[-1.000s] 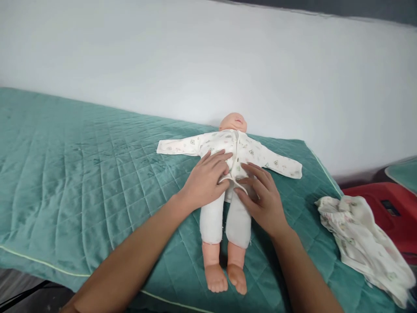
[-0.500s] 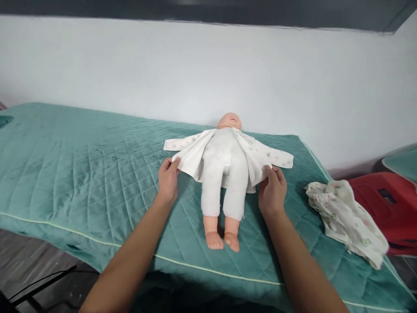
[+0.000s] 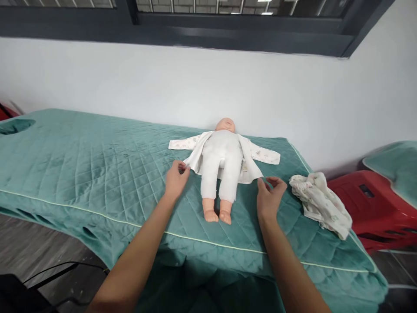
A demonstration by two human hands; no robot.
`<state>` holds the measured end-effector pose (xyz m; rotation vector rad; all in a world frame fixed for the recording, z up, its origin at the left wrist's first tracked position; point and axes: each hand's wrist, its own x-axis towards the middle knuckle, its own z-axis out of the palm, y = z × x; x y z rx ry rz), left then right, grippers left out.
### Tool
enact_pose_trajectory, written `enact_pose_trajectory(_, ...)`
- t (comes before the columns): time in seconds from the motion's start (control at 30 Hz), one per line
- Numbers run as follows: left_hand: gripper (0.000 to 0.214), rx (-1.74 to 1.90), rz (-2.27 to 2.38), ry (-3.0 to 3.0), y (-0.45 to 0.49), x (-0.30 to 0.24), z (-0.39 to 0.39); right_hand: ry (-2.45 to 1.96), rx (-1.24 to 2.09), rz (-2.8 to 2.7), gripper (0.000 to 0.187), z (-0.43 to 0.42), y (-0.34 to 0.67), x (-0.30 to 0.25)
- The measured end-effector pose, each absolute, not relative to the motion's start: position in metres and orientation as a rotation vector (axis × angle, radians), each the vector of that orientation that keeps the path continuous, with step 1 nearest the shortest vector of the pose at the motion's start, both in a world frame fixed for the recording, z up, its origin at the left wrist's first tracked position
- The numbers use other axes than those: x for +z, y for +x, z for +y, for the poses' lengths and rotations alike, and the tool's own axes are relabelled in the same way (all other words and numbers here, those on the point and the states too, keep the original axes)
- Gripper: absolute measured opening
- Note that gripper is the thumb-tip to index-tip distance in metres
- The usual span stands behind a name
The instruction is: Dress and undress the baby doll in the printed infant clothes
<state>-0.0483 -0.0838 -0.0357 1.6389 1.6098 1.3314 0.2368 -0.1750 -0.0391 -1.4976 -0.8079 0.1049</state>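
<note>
A baby doll (image 3: 224,152) with a white cloth body lies on its back, head by the wall and feet toward me. Its white, small-patterned shirt (image 3: 250,167) is on both arms and spread wide at the front. My left hand (image 3: 176,179) is at the shirt's left front corner, thumb and forefinger slightly apart, fingertips close against the cloth. Beside the right front corner, my right hand (image 3: 270,195) has its thumb by the hem and its fingers apart. Neither hand appears to grip the cloth.
A green quilted cover (image 3: 114,174) lies over the bed. Crumpled patterned baby clothing (image 3: 322,204) rests at its right edge. Past that edge stands a red plastic stool (image 3: 368,195). A white wall (image 3: 130,82) and a dark window frame (image 3: 228,34) are behind.
Both shirt fronts have gone from stretched in my fingers to lying looser beside the doll. My fingers have parted. The view has tilted up, showing more of the window.
</note>
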Motion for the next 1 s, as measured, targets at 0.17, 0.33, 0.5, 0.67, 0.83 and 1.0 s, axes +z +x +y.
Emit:
enact_pose_trajectory(0.17,0.043,1.021,1.633,1.771,-0.041,-0.029,-0.089,-1.806,-0.101,-1.365,0.026,-0.181,0.216,-0.026)
enact_pose_trajectory(0.33,0.051,0.925,1.628,1.783,-0.029,-0.024,-0.091,-2.141,-0.064,-1.429,0.039,-0.178,0.206,-0.014)
enact_pose_trajectory(0.5,0.039,0.848,1.71,1.801,-0.016,-0.019,-0.096,-2.302,0.055,-1.41,0.055,-0.174,0.221,-0.01)
enact_pose_trajectory(0.67,0.037,0.756,1.866,1.869,-0.005,-0.015,-0.098,-2.295,0.064,-1.439,0.049,-0.169,0.228,-0.011)
enact_pose_trajectory(0.83,0.034,0.812,1.875,1.859,-0.003,-0.024,-0.091,-2.171,0.205,-1.397,0.044,-0.164,0.233,-0.021)
enact_pose_trajectory(1.0,0.033,0.97,1.734,1.769,-0.011,-0.035,-0.089,-2.066,0.2,-1.314,0.042,-0.164,0.24,-0.027)
